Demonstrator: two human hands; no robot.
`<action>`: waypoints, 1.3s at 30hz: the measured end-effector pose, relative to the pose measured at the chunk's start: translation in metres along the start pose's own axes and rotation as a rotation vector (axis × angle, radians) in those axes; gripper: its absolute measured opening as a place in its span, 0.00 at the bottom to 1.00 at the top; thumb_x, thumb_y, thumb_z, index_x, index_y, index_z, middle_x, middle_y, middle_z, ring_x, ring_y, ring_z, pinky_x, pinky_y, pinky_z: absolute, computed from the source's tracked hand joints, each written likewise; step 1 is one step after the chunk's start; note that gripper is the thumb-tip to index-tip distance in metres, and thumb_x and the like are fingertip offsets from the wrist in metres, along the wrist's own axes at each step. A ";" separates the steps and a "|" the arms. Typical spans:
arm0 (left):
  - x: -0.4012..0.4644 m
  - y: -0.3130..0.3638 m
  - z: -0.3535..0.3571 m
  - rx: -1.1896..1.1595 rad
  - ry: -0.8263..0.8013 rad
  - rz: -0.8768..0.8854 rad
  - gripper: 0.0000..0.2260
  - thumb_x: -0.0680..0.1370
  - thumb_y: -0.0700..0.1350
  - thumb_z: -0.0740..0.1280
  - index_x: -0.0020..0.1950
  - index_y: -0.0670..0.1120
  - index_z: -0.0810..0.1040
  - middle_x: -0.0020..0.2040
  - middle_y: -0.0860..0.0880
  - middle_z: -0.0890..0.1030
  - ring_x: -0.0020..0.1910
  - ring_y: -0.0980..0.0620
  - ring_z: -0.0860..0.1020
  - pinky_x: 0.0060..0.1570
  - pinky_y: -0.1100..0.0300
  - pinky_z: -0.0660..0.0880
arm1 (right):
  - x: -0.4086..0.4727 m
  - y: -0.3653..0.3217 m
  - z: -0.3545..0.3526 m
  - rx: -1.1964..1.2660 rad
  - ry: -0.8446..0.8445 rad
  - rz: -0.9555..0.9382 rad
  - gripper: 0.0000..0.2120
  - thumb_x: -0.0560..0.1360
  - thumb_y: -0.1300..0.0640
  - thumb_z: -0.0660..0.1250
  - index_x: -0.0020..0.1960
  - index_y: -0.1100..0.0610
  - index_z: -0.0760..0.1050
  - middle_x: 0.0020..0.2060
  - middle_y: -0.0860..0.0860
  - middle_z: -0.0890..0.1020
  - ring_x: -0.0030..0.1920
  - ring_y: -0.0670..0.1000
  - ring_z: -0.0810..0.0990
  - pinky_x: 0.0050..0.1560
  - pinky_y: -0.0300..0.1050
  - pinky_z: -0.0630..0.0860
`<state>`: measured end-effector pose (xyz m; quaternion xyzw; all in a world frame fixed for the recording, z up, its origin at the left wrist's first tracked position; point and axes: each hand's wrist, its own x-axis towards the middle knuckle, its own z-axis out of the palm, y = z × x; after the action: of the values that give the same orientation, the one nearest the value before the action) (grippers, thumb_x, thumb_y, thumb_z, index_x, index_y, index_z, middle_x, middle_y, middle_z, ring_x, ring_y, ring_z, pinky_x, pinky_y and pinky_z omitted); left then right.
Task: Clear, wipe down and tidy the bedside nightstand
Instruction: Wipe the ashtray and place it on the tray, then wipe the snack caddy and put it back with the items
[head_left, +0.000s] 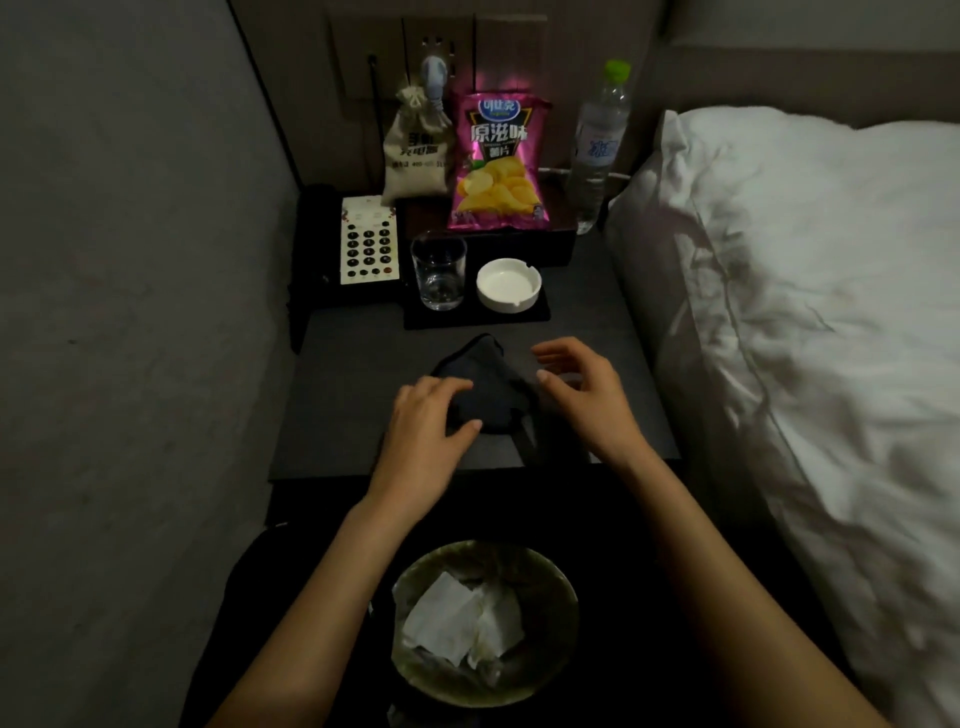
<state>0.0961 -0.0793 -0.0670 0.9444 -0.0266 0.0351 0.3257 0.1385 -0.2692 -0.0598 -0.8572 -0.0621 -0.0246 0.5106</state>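
A dark cloth (491, 387) lies bunched on the front part of the dark nightstand (343, 415). My left hand (428, 421) rests on the cloth's left side, fingers and thumb curved around its edge. My right hand (584, 387) hovers just right of the cloth with fingers spread and relaxed, holding nothing. Behind the cloth a clear glass (439, 270) and a white ashtray (509, 285) stand on a black mat (535, 317).
At the back stand a pink crisp bag (500, 166), a cloth pouch (415, 148), a water bottle (597, 145) and a phone (369, 244). A bin (563, 597) with crumpled tissues sits on the floor below. The bed with a white pillow (805, 260) fills the right.
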 end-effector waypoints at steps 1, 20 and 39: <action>-0.005 0.009 -0.001 -0.072 -0.032 0.028 0.14 0.77 0.45 0.69 0.62 0.48 0.77 0.57 0.50 0.77 0.59 0.51 0.73 0.58 0.57 0.72 | -0.010 -0.004 -0.007 -0.002 0.024 -0.002 0.09 0.77 0.64 0.67 0.57 0.60 0.78 0.54 0.52 0.82 0.52 0.47 0.78 0.47 0.32 0.73; -0.098 0.247 0.045 -0.659 -0.456 0.349 0.14 0.76 0.37 0.69 0.63 0.41 0.77 0.54 0.43 0.81 0.48 0.48 0.80 0.50 0.54 0.78 | -0.169 -0.061 -0.238 -0.922 0.508 0.189 0.12 0.76 0.56 0.67 0.59 0.58 0.76 0.55 0.60 0.79 0.59 0.63 0.71 0.55 0.55 0.70; -0.062 0.169 0.030 -0.546 -0.448 0.296 0.42 0.72 0.45 0.75 0.79 0.48 0.53 0.73 0.48 0.64 0.71 0.53 0.66 0.65 0.54 0.71 | -0.136 -0.080 -0.187 -0.842 0.414 -0.065 0.24 0.68 0.67 0.66 0.62 0.52 0.71 0.51 0.56 0.79 0.53 0.61 0.76 0.38 0.53 0.75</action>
<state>0.0237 -0.2290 0.0075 0.7930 -0.2416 -0.1342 0.5429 -0.0031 -0.4071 0.0852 -0.9644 0.0297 -0.2341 0.1191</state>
